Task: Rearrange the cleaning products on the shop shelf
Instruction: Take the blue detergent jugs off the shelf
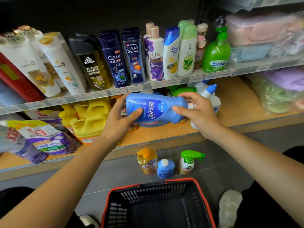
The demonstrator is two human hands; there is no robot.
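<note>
Nearest, one black shopping basket with a red rim is seen on the floor. Just beyond it, three bottles are lined up on the grey tiles: one orange pump bottle, one small blue bottle with a white cap, and one green-trigger spray. These are judged to be still waiting for a place, so the rearranging is taken to be partly done at most.

Above them, one blue detergent bottle is held on its side, over the front of the wooden lower shelf. Its base end is gripped by the left hand, thumb across the label; its neck end is gripped by the right hand. The hands are kept apart, one at each end.

On that shelf, yellow jugs are crowded at the left; at least three caps can be counted, no firm total. One purple refill pouch is leaned beside them, and green sprayers and one white bottle are partly hidden behind the hands. Bare wood is shown to the right.

Farthest, on the upper shelf, two Clear bottles and one green pump bottle are counted among upright shampoos.
</note>
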